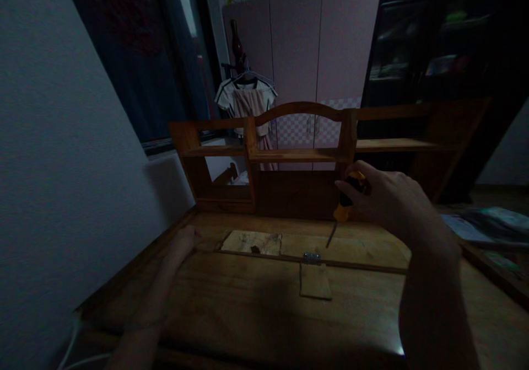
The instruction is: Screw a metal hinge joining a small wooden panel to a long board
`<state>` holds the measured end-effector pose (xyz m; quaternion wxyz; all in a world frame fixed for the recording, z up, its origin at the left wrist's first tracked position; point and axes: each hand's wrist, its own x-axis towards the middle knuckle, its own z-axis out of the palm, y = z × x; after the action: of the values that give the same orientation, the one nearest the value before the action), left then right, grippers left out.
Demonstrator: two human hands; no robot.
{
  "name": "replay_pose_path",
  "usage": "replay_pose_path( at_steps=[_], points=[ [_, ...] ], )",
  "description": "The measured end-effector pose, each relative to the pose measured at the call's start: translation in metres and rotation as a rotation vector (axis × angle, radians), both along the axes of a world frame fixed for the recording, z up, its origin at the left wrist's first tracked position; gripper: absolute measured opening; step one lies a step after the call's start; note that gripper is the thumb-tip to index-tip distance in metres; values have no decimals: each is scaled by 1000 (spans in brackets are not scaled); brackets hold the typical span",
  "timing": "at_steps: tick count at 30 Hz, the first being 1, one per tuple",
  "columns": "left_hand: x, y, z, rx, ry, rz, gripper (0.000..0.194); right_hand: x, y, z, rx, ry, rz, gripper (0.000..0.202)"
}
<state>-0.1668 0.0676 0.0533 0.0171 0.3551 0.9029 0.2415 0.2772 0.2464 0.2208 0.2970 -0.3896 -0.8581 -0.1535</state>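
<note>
My right hand (363,188) grips a yellow and black screwdriver (341,209), its tip pointing down and left above a long wooden board (363,251). Just below and left of the tip, a shiny metal hinge (312,258) sits at the board's front edge, beside a small square wood piece (315,282). The board's left part is a lighter, stained section (252,242) with a dark hole or spot. My left hand (188,237) rests on the wooden desk (198,298) left of the board; its fingers look curled, and whether they hold anything is hidden.
A wooden shelf unit (300,155) stands along the desk's back. A white wall (74,166) closes the left side. Papers or packages (487,224) lie at the right. Behind are clothes on a hanger (247,97) and a pink wardrobe (295,44). A white cable (74,339) hangs at lower left.
</note>
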Motion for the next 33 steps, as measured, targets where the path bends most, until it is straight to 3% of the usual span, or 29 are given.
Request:
replay_pose_path(
  at_steps=[2,4,7,10,12,14,19,33],
  points=[
    [13,24,5,37,-32,-100,12,-1,1,-1,11,-7,-9,40],
    [43,56,11,115,-76,-269,19,-1,1,-2,12,-14,-26,40],
    [113,106,10,413,-283,-721,23,0,3,-2,4,-14,-44,37],
    [185,142,-9,480,-419,-951,22,1,5,-1,-11,-6,-48,35],
    [219,155,-28,476,-434,-1002,19,0,6,-1,-21,-5,-40,34],
    [238,159,-46,500,-456,-998,17,-2,7,-2,-25,-4,-20,32],
    [246,152,-68,504,-398,-950,15,-6,6,-4,-31,12,39,31],
    [235,152,-76,515,-362,-990,22,-11,12,-8,-22,-15,31,31]
  ],
)
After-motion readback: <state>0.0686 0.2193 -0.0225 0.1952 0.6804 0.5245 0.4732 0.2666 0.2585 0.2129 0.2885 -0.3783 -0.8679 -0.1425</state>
